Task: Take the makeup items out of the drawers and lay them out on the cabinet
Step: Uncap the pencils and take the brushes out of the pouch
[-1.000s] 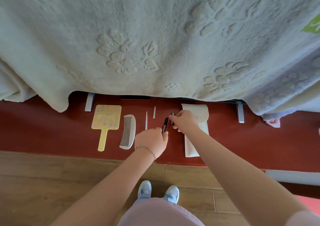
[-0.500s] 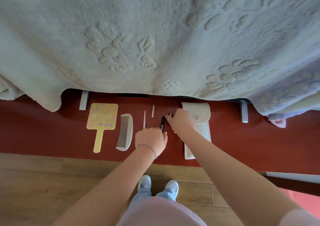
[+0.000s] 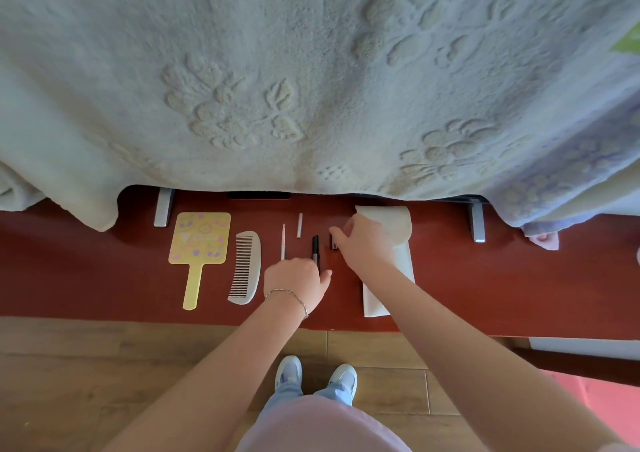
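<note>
Six small items are laid out in a row on the red cabinet top, between its front edge and the pale embossed blanket that hangs over its back edge. From the left end are seen a yellow hand mirror, a white comb, a thin pink stick, a short white stick, a black pen-shaped liner and a small dark tube. A white pouch is placed just right of the tube, reaching nearly to the front edge.

The near end of the liner is covered by the left hand, whose fingers are curled loosely with the thumb stretched out to the right; whether the liner is pinched or only touched cannot be told. The tube is met by the fingertips of the right hand, which is bent over it and lies partly across the pouch; a firm grasp cannot be confirmed.
</note>
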`<action>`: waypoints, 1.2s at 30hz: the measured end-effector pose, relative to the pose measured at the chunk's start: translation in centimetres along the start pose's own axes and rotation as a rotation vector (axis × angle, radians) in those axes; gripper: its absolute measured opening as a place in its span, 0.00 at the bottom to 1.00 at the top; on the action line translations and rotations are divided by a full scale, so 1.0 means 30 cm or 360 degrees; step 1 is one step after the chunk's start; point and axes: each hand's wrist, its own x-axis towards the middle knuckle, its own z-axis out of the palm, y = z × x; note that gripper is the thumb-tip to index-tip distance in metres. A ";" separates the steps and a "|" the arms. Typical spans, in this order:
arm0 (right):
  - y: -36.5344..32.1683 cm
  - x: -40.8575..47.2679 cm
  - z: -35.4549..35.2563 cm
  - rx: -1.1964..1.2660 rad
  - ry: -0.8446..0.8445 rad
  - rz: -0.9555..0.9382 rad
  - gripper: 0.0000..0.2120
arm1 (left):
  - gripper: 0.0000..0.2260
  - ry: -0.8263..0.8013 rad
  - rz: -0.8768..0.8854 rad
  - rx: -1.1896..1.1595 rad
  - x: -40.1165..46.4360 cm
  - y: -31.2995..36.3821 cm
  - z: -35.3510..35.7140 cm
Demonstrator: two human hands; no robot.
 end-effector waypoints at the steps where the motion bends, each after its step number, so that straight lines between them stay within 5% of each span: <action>1: 0.015 -0.012 -0.020 0.0092 0.0084 -0.0016 0.12 | 0.23 0.0001 0.0003 0.0008 -0.005 0.000 -0.006; 6: 0.148 -0.030 -0.104 -0.0042 0.0528 -0.0252 0.12 | 0.22 0.0108 0.0040 -0.0020 -0.030 -0.004 -0.037; 10: 0.237 -0.007 -0.103 -0.0329 0.0120 -0.0163 0.31 | 0.17 0.0315 0.0221 -0.0199 -0.058 0.026 -0.049; 14: 0.274 -0.004 -0.075 -0.0324 -0.0101 -0.0186 0.37 | 0.16 0.0329 0.0304 -0.0412 -0.087 0.089 -0.022; 26: 0.324 -0.060 -0.076 -0.0182 0.0268 -0.0338 0.16 | 0.26 -0.0241 0.0005 -0.1108 -0.059 0.227 0.044; 29: 0.342 -0.102 -0.070 -0.0119 0.0378 -0.0432 0.13 | 0.16 -0.0265 0.0035 -0.1286 -0.065 0.223 0.045; 36: 0.359 -0.214 -0.076 -0.0089 0.0861 -0.0781 0.06 | 0.12 -0.0528 -0.0132 -0.2454 -0.111 0.223 -0.028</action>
